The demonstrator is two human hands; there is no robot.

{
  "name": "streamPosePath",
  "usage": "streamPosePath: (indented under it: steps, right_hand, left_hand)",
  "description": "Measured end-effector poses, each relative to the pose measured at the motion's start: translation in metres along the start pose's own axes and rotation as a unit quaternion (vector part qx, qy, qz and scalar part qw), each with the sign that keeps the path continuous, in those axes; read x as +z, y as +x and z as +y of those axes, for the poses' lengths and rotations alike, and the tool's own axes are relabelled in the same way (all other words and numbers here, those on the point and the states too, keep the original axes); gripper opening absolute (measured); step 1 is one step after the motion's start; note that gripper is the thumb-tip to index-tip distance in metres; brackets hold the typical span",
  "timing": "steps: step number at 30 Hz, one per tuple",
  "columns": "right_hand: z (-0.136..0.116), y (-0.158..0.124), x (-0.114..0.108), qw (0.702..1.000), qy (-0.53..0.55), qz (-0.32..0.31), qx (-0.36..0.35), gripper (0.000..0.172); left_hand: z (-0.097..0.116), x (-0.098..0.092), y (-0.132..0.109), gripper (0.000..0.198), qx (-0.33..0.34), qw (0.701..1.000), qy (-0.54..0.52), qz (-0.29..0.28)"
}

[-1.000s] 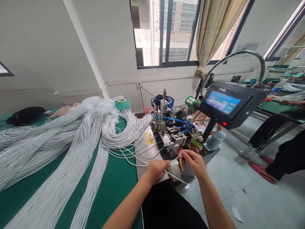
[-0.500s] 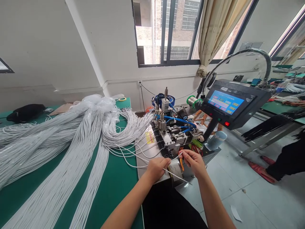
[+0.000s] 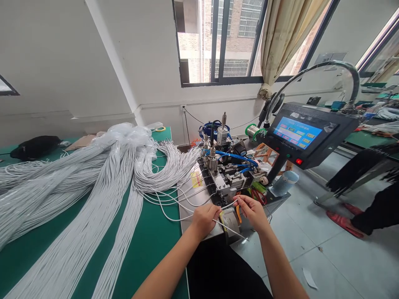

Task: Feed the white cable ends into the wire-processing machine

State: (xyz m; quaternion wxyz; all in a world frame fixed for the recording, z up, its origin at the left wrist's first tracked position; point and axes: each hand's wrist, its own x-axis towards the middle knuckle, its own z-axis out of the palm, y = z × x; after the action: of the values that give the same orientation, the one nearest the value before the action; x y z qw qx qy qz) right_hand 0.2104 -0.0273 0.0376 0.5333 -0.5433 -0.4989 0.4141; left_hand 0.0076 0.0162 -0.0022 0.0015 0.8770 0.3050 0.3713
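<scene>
My left hand (image 3: 205, 219) is closed around white cables, and one free cable end (image 3: 232, 229) sticks out below it toward the lower right. Between my two hands runs a short stretch of white cable (image 3: 228, 205). The fingertips of my right hand (image 3: 252, 211) pinch its tip. Both hands are in front of a bench machine (image 3: 222, 178) with metal cylinders and blue air hoses. Just under the cable is a round metal part (image 3: 230, 222), with an orange-handled tool (image 3: 238, 212) beside it. Several loose white cables lead back from my left hand to the bundle.
Large bundles of white cable (image 3: 102, 195) cover much of the green table (image 3: 156, 249) at left. A control screen (image 3: 296, 133) stands at right, near a solder-wire spool (image 3: 252, 131) and a plastic container (image 3: 285, 182). Another person's feet in red shoes (image 3: 343, 224) are on the floor at right.
My hands keep nearly the same place and grip. The stretch of cable between them shows slightly more. The camera view has shifted a little.
</scene>
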Motion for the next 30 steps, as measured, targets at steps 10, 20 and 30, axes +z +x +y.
streamPosePath:
  steps: [10, 20, 30]
  right_hand:
    - [0.002, 0.002, 0.001, 0.997, 0.059, -0.035, 0.027, 0.040]
    - [0.026, 0.016, 0.001, 0.977, -0.209, 0.010, -0.043, 0.031]
    - [0.056, 0.032, 0.010, 0.986, -0.158, -0.019, -0.047, 0.032]
  left_hand:
    - [0.001, 0.000, 0.002, 0.024, -0.016, 1.000, 0.008, -0.023]
    - [-0.002, 0.002, 0.003, 0.036, -0.035, 0.994, 0.036, -0.099]
    - [-0.002, 0.004, 0.004, 0.036, -0.054, 0.988, 0.082, -0.121]
